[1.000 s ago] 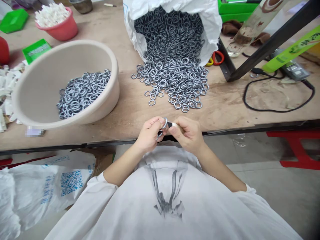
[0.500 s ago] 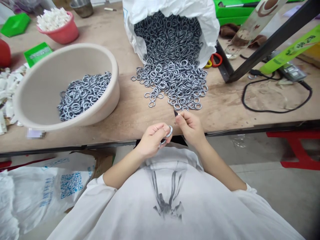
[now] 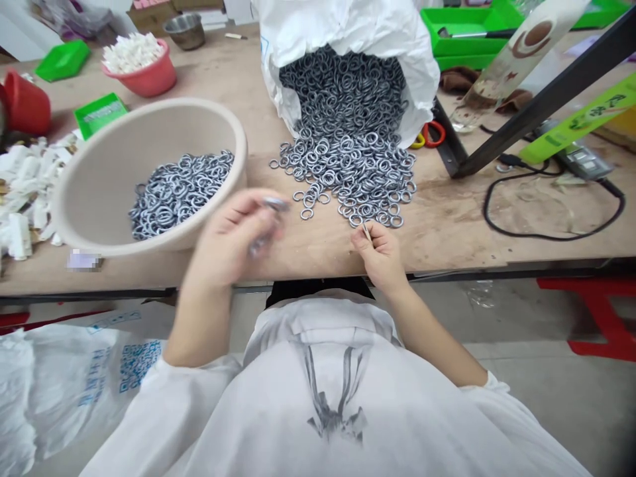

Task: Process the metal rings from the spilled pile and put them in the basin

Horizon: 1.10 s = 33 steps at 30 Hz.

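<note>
Grip, right hand (image 3: 380,255): thumb and fingers pinched about a slim tool (image 3: 367,232), little of it exposed. Grip, left hand (image 3: 243,232): fingers curled around a metal ring (image 3: 275,203); a second glint of metal, likewise blurred, shows lower at the same fingers, its shape unclear.

Head view, items held. Slim tool: long axis near upright in the frame, leaning slightly left at the top; its exposed tip points away from the person, towards the loose rings, just beyond the fingertips. Metal ring: seen nearly edge-on, its longer side running left to right with a slight downward slope to the right; located above the near part of the table (image 3: 447,232), just beside the basin.

Head view, surroundings. Beige basin (image 3: 106,156), left of the left hand, holding a heap of grey rings (image 3: 181,195) gathered towards its right side. White sack (image 3: 348,23), lying with its mouth towards the person, full of similar rings, which spill out as a loose pile (image 3: 362,169) whose near edge lies just beyond the right hand. Red and yellow handles (image 3: 435,134), right of the sack. Pink bowl (image 3: 154,79) of white pieces, behind the basin. Small green tray (image 3: 102,116), just behind the basin's rim.
</note>
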Each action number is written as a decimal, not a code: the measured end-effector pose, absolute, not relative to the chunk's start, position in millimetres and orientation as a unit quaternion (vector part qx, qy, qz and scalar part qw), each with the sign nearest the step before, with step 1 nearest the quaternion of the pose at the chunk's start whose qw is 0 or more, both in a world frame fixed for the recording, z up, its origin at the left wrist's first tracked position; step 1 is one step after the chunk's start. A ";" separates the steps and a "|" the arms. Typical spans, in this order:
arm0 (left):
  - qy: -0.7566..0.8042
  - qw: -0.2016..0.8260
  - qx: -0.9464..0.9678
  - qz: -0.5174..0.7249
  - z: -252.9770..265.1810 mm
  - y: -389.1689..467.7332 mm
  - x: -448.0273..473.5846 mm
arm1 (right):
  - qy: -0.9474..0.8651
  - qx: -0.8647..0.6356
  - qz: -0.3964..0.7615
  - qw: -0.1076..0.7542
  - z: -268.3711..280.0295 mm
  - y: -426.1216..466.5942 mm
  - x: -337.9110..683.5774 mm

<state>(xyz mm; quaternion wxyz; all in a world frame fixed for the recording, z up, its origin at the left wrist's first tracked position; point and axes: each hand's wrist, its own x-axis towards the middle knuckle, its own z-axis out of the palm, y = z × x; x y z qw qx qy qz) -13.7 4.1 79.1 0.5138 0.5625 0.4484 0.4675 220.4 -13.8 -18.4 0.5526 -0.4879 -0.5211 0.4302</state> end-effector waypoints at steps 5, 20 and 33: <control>0.575 0.094 0.634 0.509 121.1 45.7 -84.4 | -0.501 -0.504 0.403 0.576 -30.8 -5.2 229.0; 0.539 0.075 0.798 0.258 63.4 81.6 27.8 | -0.548 -0.508 0.389 0.538 -32.9 -0.9 230.4; 0.521 0.181 0.830 0.083 -4.4 173.9 25.7 | -0.587 -0.523 0.350 0.509 -32.2 -10.3 231.0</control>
